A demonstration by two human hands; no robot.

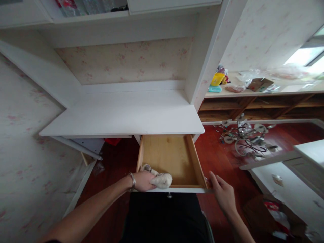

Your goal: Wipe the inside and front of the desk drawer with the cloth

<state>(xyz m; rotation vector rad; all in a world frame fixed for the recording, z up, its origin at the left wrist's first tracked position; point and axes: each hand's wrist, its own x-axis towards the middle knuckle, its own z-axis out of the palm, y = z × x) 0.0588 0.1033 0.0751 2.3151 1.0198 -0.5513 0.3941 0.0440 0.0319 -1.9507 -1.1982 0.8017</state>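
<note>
A white desk [126, 113] stands before me with its wooden drawer [168, 153] pulled out toward my body. In my left hand [143, 180], at the drawer's front left corner, is a bunched off-white cloth [163, 180]. The cloth lies over the drawer's front edge and partly inside. My right hand [224, 192] grips the drawer's front right corner, thumb up; its other fingers are partly hidden. A small round knob [169, 195] sticks out from the drawer's white front.
Upper cabinets [174, 6] overhang the desk. A chandelier [249, 136] lies on the red wooden floor at right. Behind it, a low shelf [263, 96] carries a yellow container [217, 79] and plastic bags. A white cabinet piece [286, 179] and an open cardboard box [260, 214] are at lower right.
</note>
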